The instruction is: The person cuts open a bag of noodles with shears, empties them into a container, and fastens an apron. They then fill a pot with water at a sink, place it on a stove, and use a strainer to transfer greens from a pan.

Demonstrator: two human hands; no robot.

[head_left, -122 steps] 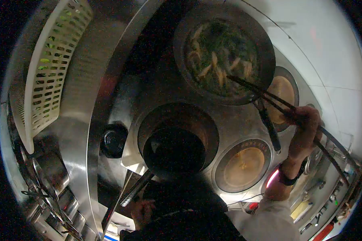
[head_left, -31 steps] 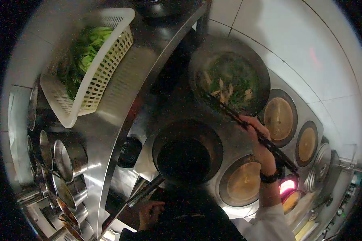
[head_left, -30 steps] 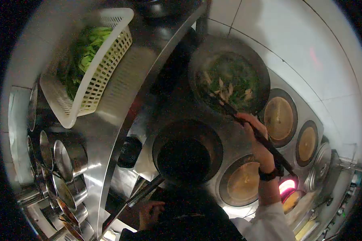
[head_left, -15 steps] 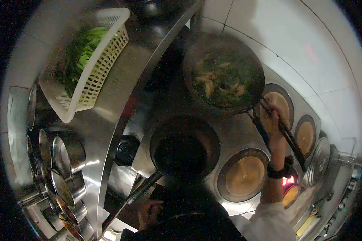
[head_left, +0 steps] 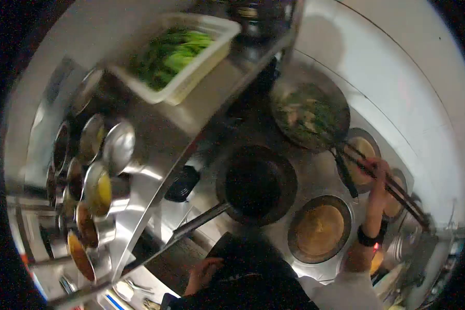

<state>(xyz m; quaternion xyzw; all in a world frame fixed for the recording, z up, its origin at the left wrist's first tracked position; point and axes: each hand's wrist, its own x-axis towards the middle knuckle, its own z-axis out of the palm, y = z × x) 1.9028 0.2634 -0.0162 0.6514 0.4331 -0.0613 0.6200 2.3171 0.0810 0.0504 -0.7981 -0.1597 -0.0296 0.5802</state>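
Glossy metal counter (head_left: 183, 122), plastic basket (head_left: 201, 70) on it, shiny metal pots (head_left: 120, 147) to its left, matt chopsticks (head_left: 409, 202) to its right.

Pan (head_left: 281, 126): dark, round, upright on the stovetop (head_left: 306, 178), w/ a long dark handle (head_left: 345, 173) angled back toward the cook. Inside, a mix of dk green leaves (head_left: 324, 114) & pale strips (head_left: 308, 122), a bit blurry from here. Chopsticks (head_left: 409, 202): long, dark pair, held slantwise, tips nr the pan's handle end; can't tell if touching.
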